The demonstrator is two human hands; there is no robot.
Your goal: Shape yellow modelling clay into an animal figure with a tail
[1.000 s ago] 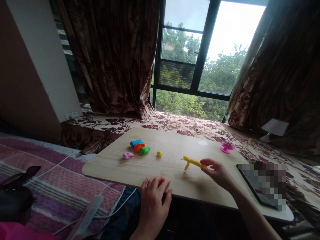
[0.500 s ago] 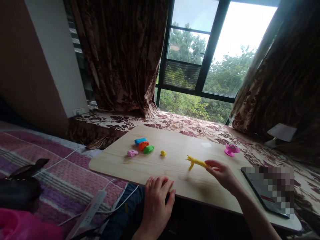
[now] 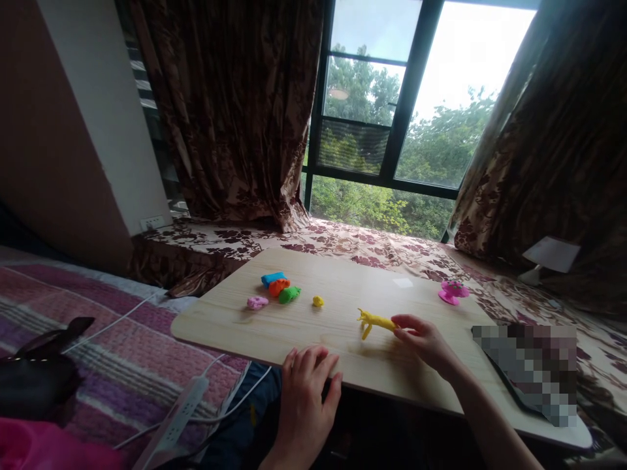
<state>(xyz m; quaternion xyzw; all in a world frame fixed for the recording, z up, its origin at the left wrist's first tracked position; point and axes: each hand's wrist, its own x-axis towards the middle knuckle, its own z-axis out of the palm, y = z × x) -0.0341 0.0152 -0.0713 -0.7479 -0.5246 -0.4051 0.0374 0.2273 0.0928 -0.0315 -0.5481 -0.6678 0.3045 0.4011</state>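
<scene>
My right hand (image 3: 422, 336) pinches one end of a yellow modelling-clay figure (image 3: 377, 321) that has thin branching prongs at its left end and a leg-like piece pointing down. The figure is held sideways over the light wooden table (image 3: 313, 333); whether its leg touches the top I cannot tell. With fingers stretched out, my left hand (image 3: 309, 385) lies on the table's near edge and holds nothing. Farther in sit a small yellow clay lump (image 3: 318, 301) and a cluster of blue (image 3: 274, 279), orange (image 3: 279, 287), green (image 3: 290, 294) and pink (image 3: 257, 302) clay lumps.
A pink clay piece on a stand (image 3: 453, 292) is at the table's far right. Nearer lies a dark flat device (image 3: 509, 378), partly pixelated. A white paper (image 3: 403, 282) lies near the far edge. A power strip (image 3: 179, 418) with cables is at lower left.
My right hand has moved slightly left and the yellow clay figure with it. My left hand stays at the table edge. The view has shifted a little.
</scene>
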